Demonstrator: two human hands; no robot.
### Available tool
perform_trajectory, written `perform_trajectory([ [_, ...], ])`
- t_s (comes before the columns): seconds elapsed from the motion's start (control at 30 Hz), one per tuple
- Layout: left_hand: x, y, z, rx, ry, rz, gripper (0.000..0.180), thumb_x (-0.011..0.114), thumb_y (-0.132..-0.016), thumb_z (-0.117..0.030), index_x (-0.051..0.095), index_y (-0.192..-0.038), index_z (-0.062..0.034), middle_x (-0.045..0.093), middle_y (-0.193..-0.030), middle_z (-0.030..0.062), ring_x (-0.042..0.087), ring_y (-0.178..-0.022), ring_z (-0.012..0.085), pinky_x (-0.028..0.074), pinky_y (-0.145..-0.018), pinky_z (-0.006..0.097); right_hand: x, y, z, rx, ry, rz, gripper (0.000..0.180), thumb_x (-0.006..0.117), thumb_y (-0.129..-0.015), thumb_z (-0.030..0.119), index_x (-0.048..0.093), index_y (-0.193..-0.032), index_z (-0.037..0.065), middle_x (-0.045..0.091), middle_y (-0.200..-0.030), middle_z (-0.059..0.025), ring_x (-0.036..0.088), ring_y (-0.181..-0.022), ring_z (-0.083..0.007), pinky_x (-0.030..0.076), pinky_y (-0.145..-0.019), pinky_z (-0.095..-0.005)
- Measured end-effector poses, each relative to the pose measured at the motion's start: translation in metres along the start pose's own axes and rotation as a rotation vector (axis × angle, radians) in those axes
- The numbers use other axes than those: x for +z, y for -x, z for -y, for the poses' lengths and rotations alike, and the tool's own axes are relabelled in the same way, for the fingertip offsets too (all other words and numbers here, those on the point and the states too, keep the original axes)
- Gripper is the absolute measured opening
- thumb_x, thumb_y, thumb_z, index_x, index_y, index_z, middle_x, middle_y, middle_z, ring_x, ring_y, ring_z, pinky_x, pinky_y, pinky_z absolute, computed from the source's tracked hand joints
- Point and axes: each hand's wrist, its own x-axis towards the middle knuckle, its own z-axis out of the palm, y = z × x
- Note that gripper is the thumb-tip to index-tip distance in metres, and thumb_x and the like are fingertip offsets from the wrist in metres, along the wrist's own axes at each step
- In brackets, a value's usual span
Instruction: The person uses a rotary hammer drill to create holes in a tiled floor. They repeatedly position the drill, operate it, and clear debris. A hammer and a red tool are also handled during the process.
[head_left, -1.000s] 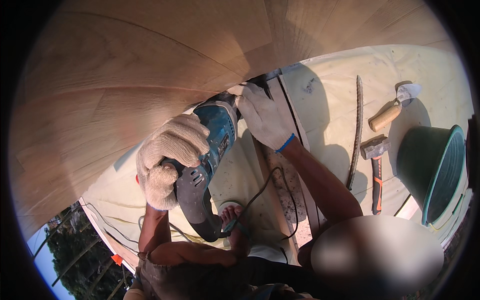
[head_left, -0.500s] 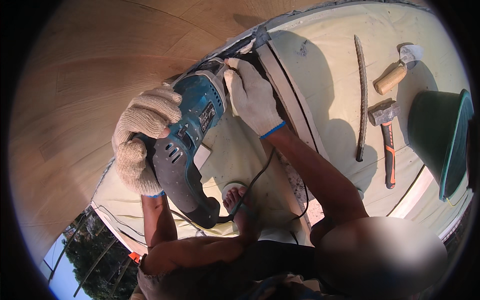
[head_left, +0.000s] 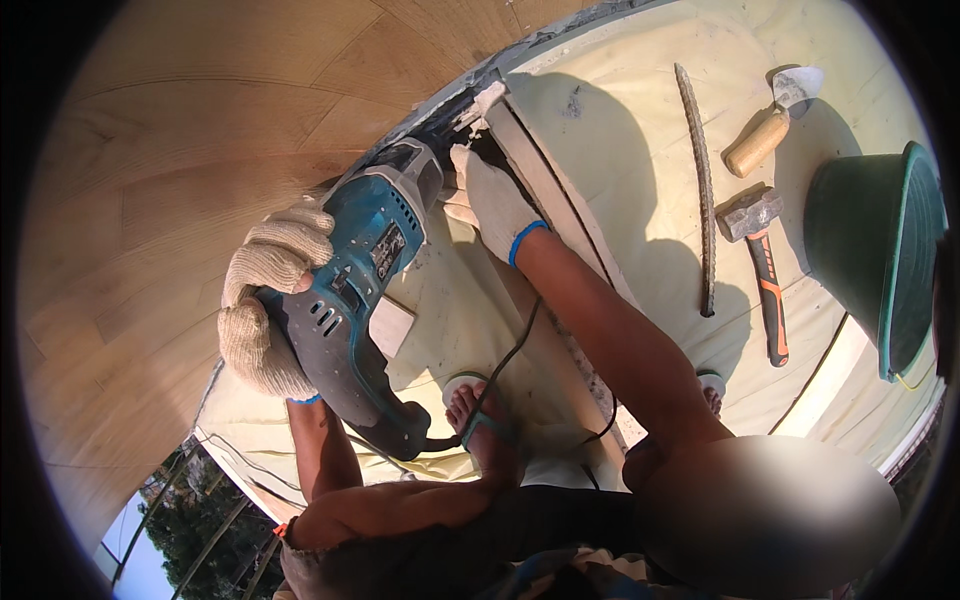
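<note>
A teal-and-black corded power tool (head_left: pixel 370 245) lies slantwise, its grey front end near the base of the wood-patterned surface. My left hand (head_left: pixel 270 285), in a cream knit glove, is wrapped round its body from the left. My right hand (head_left: pixel 492 200), in the same kind of glove, is just right of the tool's front end with its fingers stretched out. Its fingertips are near the dark gap (head_left: pixel 478 148) at the end of a long pale strip (head_left: pixel 545 165). The tool's tip is hidden. A black cord (head_left: pixel 518 345) trails from the tool's rear handle.
On the cream sheet (head_left: pixel 610 200) to the right lie a ribbed steel bar (head_left: pixel 697 190), a trowel (head_left: pixel 765 135) and a hammer (head_left: pixel 765 270). A green bucket (head_left: pixel 850 235) lies tipped at the far right. A small square tile (head_left: pixel 391 327) is beside the tool. My sandalled foot (head_left: pixel 470 405) is below.
My right hand has come away from the tool's front end, turned and lowered slightly. My left hand and the tool have shifted slightly left. The view has shifted too.
</note>
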Motion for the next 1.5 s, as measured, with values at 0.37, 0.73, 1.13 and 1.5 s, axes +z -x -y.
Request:
perform_trajectory([
  [0.37,-0.002,0.011,0.006,-0.017,-0.041,-0.061,0.047,0.067,-0.106,-0.046,0.074,-0.115,0.0002,0.076,-0.114,0.0171,0.072,-0.107,0.0293,0.054,-0.105,0.047,0.045,-0.021,0.03,0.292,-0.435,0.212,0.049,0.05,-0.115,0.049,0.068,-0.14,0.011,0.074,-0.137,-0.0116,0.071,-0.124,-0.025,0.055,-0.111,-0.0485],
  [0.73,0.0,0.018,0.012,-0.021,-0.087,-0.102,0.045,0.065,-0.108,-0.042,0.072,-0.118,0.0009,0.076,-0.116,0.0166,0.072,-0.107,0.0275,0.054,-0.104,0.045,0.047,-0.03,0.026,0.149,-0.474,0.13,0.031,0.056,-0.109,0.035,0.073,-0.113,0.009,0.078,-0.105,-0.0102,0.075,-0.094,-0.0271,0.062,-0.085,-0.0463],
  [1.13,0.005,0.015,0.029,-0.043,-0.121,-0.119,0.042,0.063,-0.11,-0.038,0.071,-0.122,0.0016,0.075,-0.118,0.0161,0.072,-0.107,0.0256,0.055,-0.104,0.042,0.047,-0.02,0.029,0.22,-0.746,0.193,0.036,0.042,-0.118,0.033,0.064,-0.126,0.005,0.075,-0.112,-0.0171,0.074,-0.102,-0.0307,0.061,-0.099,-0.0486],
  [1.5,0.021,0.015,0.034,0.001,-0.16,-0.137,0.04,0.061,-0.112,-0.035,0.069,-0.125,0.0023,0.075,-0.12,0.0156,0.071,-0.106,0.0238,0.055,-0.103,0.04,0.034,-0.02,0.043,0.242,-0.532,0.224,0.035,0.047,-0.117,0.032,0.071,-0.119,0.005,0.08,-0.107,-0.0148,0.077,-0.096,-0.0288,0.064,-0.092,-0.0461],
])
